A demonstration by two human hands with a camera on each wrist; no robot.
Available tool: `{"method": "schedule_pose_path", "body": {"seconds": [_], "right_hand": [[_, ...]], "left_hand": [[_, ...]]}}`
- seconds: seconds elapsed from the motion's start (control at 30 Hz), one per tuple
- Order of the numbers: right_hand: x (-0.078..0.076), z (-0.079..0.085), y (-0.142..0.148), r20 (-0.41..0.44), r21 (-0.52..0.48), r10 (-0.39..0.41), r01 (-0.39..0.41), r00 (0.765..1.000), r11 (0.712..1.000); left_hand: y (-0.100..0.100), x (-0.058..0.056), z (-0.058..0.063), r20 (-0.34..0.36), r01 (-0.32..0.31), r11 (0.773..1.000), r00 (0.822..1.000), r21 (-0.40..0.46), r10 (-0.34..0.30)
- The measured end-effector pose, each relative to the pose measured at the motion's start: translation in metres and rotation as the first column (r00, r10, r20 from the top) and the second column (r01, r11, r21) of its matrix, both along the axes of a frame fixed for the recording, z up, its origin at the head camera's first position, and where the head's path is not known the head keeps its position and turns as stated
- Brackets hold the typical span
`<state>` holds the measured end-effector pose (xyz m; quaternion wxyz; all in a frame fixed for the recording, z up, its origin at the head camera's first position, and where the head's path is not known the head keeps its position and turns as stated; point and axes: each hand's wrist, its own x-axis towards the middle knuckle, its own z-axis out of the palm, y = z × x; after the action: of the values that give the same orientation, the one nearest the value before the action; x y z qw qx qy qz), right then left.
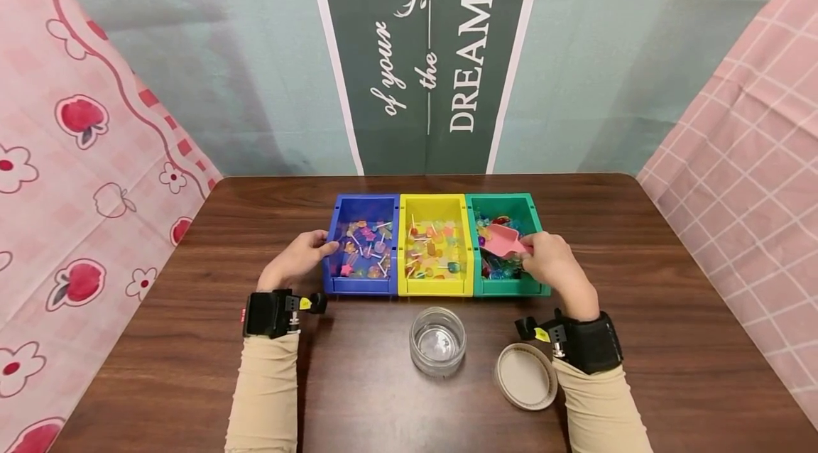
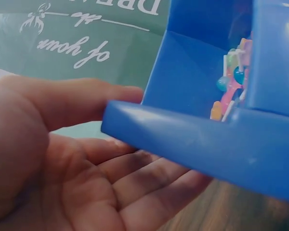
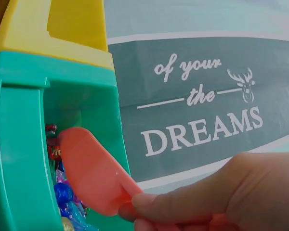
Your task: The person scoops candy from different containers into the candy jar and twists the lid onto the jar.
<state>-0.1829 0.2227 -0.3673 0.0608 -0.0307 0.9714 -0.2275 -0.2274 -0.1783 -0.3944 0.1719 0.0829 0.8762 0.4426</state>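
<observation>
My right hand [image 1: 554, 261] pinches the handle of a pink scoop [image 1: 500, 240], whose blade sits inside the green bin [image 1: 511, 288]. Shiny colourful pieces [image 3: 63, 192] lie beneath the scoop in the right wrist view. At the other end of the row, my left hand [image 1: 299, 255] holds the side wall of the blue bin [image 1: 361, 287], thumb on one side and fingers under the edge. Small lollipop-like charms [image 1: 367, 247] lie in the blue bin. Between these two stands a yellow bin [image 1: 437, 287] with similar pieces.
In front of the yellow bin stands a clear jar [image 1: 437, 343] without its lid. A round pale lid [image 1: 527, 376] lies on the brown table [image 1: 371, 403], close to the right forearm. A printed curtain [image 1: 255, 69] hangs behind the table.
</observation>
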Motion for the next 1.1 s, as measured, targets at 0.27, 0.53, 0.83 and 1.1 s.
{"method": "schedule_pose_path", "body": {"seconds": [0.27, 0.53, 0.83, 1.1], "right_hand": [[-0.001, -0.005, -0.005, -0.047, 0.002, 0.009, -0.009, 0.999, 1.000], [0.002, -0.006, -0.005, -0.063, -0.037, -0.033, 0.030, 0.997, 0.999], [-0.003, -0.015, -0.014, -0.055, -0.086, -0.163, 0.158, 0.985, 0.984], [-0.011, -0.029, -0.025, -0.089, -0.097, -0.226, 0.218, 0.970, 0.971]], "left_hand": [[-0.007, -0.002, -0.003, 0.031, 0.007, 0.999, 0.999, 0.050, -0.009], [-0.004, -0.004, -0.004, 0.022, 0.007, 0.998, 1.000, 0.058, -0.009], [-0.004, -0.003, -0.004, 0.014, 0.021, 0.998, 1.000, 0.054, -0.022], [-0.003, -0.003, -0.003, 0.014, 0.022, 0.999, 1.000, 0.047, -0.023]]}}
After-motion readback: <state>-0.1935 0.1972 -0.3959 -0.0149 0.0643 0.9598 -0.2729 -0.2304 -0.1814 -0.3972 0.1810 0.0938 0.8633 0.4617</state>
